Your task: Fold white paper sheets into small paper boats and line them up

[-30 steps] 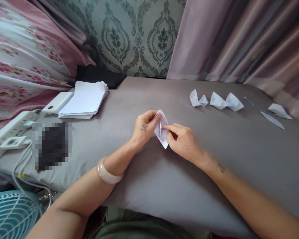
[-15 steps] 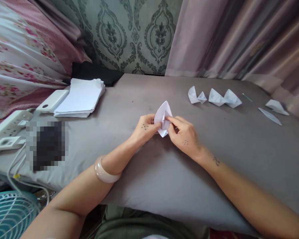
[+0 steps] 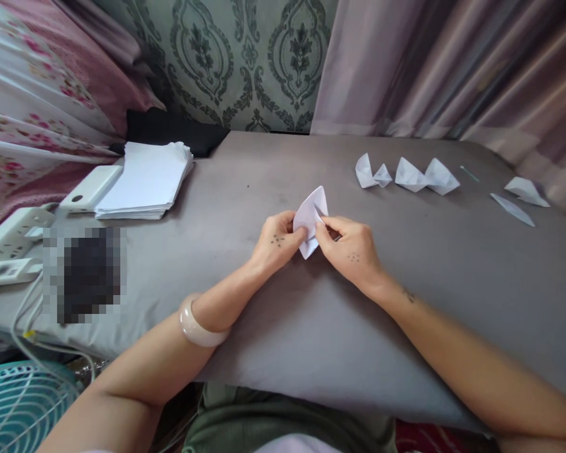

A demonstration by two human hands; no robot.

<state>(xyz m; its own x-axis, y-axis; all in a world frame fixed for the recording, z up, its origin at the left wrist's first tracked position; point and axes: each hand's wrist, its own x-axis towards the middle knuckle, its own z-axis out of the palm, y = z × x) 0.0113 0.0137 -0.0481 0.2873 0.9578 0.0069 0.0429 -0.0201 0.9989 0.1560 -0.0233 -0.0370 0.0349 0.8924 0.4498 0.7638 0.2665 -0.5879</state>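
A small folded white paper piece (image 3: 310, 214) is held just above the grey mattress (image 3: 273, 314), near its middle. My left hand (image 3: 277, 240) pinches its left side, fingers closed on the paper. My right hand (image 3: 349, 250) pinches its right side from the other direction, fingers curled on it. The paper stands up, pointed at top and bottom, with its folds partly spread. A pale bangle (image 3: 195, 324) is on my left wrist.
A stack of white sheets (image 3: 144, 182) and a white power bank (image 3: 90, 187) lie at the left, beside a white power strip (image 3: 9, 242) and a pixelated dark object (image 3: 82, 274). Several folded paper pieces (image 3: 408, 175) lie at the far right. A fan (image 3: 23, 406) stands below left.
Both hands turned the folded paper upright and lifted it slightly away from me, spreading its folds. The camera tipped a little, shifting the scene upward.
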